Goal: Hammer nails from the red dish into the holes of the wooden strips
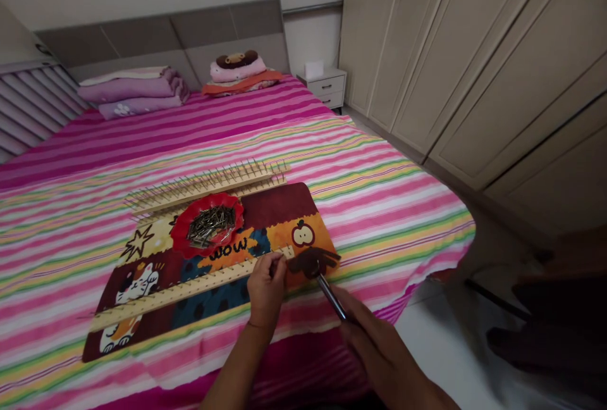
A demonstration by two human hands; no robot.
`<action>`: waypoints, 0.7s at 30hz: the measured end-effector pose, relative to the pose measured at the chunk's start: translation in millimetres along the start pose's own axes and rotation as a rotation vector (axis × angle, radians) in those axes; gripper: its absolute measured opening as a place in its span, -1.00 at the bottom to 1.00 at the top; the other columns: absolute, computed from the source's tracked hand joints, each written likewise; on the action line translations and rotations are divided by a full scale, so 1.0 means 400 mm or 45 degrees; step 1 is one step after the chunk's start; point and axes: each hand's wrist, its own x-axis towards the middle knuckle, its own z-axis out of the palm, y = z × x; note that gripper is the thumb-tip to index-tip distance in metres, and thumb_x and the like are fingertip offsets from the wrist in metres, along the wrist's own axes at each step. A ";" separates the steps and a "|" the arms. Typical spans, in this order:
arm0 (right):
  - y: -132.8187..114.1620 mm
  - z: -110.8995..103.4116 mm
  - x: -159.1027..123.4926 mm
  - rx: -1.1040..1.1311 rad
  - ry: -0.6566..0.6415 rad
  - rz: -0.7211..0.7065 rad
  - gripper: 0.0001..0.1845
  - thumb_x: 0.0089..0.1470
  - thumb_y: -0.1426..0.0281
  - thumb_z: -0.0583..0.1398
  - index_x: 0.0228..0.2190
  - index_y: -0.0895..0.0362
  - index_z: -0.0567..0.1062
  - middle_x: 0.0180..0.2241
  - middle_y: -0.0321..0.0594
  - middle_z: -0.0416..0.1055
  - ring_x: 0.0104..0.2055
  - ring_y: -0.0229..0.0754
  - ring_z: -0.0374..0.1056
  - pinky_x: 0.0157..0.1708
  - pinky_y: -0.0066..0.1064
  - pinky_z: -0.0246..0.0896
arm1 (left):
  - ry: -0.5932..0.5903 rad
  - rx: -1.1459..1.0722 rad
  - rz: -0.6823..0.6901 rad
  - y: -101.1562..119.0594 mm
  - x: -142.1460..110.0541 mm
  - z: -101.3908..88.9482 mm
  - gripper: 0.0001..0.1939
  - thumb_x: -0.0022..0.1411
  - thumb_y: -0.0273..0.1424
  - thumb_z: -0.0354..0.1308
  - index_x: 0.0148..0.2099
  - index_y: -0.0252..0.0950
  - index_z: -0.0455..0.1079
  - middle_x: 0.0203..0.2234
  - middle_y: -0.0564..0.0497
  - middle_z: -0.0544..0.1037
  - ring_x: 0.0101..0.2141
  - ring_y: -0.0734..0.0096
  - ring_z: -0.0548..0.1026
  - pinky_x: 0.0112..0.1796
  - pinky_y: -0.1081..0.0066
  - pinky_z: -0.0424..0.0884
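Note:
My left hand is closed in a pinch at the right part of a wooden strip; what lies between its fingertips is too small to make out. Nails stand along this strip. My right hand grips the handle of a hammer. The dark, blurred hammer head is over the mat, just right of the strip's end. Behind the strip, a red scalloped bowl holds many loose nails. Strip and bowl rest on a colourful patterned mat.
More wooden strips bristling with nails lie behind the bowl. Under everything is a bed with a striped cover. Folded bedding is at the headboard. A white nightstand and wardrobe stand at the right.

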 end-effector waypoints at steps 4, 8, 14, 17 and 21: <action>-0.081 -0.005 0.072 -0.172 -0.076 -0.252 -0.50 0.24 0.43 -0.04 0.20 0.00 0.17 0.14 -0.20 0.31 0.19 -0.13 0.19 0.16 -0.24 0.11 | 0.011 0.051 0.054 0.004 0.002 0.003 -0.84 0.10 -0.30 0.06 -0.38 -0.24 0.43 -0.54 0.06 0.46 -0.49 0.45 0.41 -0.42 0.48 0.33; -0.078 0.016 0.102 -0.290 -0.153 -0.302 -0.45 0.21 0.52 -0.05 0.21 0.00 0.13 0.19 -0.18 0.26 0.20 -0.11 0.18 0.16 -0.14 0.12 | 0.011 0.080 0.061 0.002 0.001 0.002 -0.86 0.09 -0.33 0.06 -0.44 -0.24 0.38 -0.59 0.09 0.39 -0.53 0.47 0.36 -0.46 0.49 0.29; -0.081 0.009 0.065 -0.238 -0.117 -0.235 -0.49 0.23 0.45 -0.03 0.19 -0.05 0.17 0.13 -0.20 0.33 0.16 -0.09 0.24 0.12 -0.12 0.18 | -0.013 0.076 0.028 -0.002 -0.002 0.003 -0.90 0.05 -0.39 0.04 -0.40 -0.24 0.38 -0.53 0.06 0.44 -0.46 0.43 0.40 -0.39 0.46 0.33; -0.067 -0.006 0.026 -0.172 -0.085 -0.133 -0.51 0.23 0.36 -0.02 0.18 -0.02 0.20 0.06 -0.18 0.42 0.12 -0.09 0.30 0.10 -0.17 0.18 | -0.029 0.033 0.016 -0.003 0.000 0.005 -0.86 0.10 -0.34 0.04 -0.37 -0.24 0.40 -0.50 0.05 0.46 -0.44 0.42 0.42 -0.37 0.45 0.34; 0.011 -0.006 -0.030 0.013 -0.121 0.104 -0.50 0.21 0.25 0.02 0.17 0.03 0.26 0.05 -0.17 0.43 0.10 -0.09 0.32 0.06 -0.30 0.23 | -0.016 -0.005 0.038 -0.002 -0.005 0.001 -0.84 0.13 -0.30 0.06 -0.36 -0.25 0.40 -0.47 0.02 0.48 -0.42 0.42 0.45 -0.34 0.43 0.37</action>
